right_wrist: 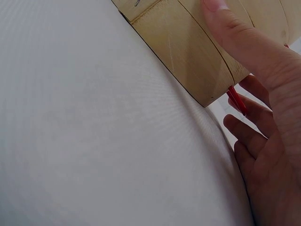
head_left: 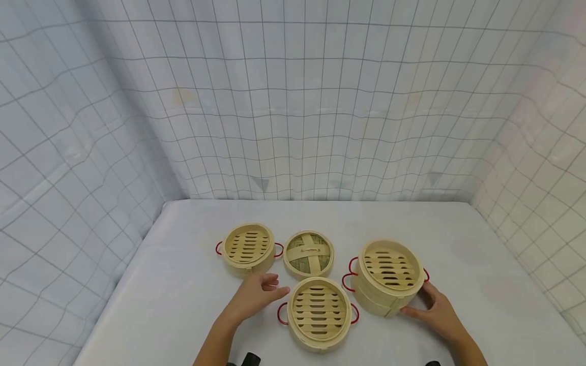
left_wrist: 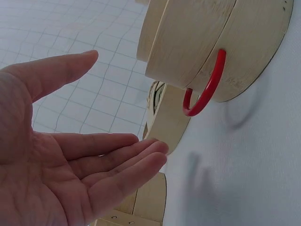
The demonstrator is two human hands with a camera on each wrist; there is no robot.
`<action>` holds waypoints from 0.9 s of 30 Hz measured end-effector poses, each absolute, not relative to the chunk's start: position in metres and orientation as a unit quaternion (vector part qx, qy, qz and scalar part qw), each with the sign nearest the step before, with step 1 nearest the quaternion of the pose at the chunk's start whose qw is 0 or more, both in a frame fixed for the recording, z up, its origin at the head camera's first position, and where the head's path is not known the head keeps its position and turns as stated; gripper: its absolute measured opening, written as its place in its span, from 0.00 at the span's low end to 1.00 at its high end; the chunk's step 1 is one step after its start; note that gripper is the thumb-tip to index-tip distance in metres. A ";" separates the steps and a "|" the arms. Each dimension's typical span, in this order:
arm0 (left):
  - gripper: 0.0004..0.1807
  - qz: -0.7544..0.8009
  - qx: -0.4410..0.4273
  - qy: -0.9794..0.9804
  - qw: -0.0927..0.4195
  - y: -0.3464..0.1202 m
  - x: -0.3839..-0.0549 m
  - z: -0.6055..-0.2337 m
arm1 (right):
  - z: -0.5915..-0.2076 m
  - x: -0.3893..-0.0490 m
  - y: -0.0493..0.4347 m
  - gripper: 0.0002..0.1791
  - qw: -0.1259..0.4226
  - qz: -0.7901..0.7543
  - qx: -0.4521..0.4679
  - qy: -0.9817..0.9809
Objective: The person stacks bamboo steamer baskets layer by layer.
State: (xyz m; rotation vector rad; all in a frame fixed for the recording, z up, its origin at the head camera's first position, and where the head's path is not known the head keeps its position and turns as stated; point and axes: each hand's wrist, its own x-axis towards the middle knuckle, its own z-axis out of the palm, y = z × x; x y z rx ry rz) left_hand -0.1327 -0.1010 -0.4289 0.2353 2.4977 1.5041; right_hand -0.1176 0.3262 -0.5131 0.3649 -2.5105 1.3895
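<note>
White cloth covers the worktop (head_left: pixel 160 295), smooth, with soft hand shadows in the left wrist view. Nearest: single slatted bamboo steamer basket (head_left: pixel 319 311), flat on the cloth, one red handle per side.

Left hand (head_left: pixel 257 296) comes in from the bottom edge, between that basket and the one behind it at left. Palm faces the front basket, thumb spread well away, fingers slightly bent and side by side; hand is wide open, holds nothing, apart from the near red handle.

Right hand (head_left: pixel 432 311) low at the right of a two-tier steamer stack (head_left: pixel 389 277), thumb along the side wall, fingers bent round by the red handles. Holds the stack's side; how firmly, can't tell. Stack sits upright on the cloth.

Further back: woven lid (head_left: pixel 309 252) with crossed bands, just behind the front basket; left of it, another single basket (head_left: pixel 249 249), red handles out.

Beyond the worktop's far edge: white sheeting (head_left: pixel 302 117) with thin dark grid lines, hung across the back and down both sides, rippled at left and right.
</note>
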 end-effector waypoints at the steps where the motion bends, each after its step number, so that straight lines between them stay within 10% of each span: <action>1: 0.33 0.505 0.083 0.851 0.116 -0.101 -0.133 -0.429 | -0.513 -0.118 0.326 0.42 0.123 0.476 0.125 -0.862; 27: 0.15 0.529 0.138 0.799 0.248 -0.097 -0.138 -0.449 | -0.514 -0.118 0.326 0.41 0.124 0.482 0.129 -0.858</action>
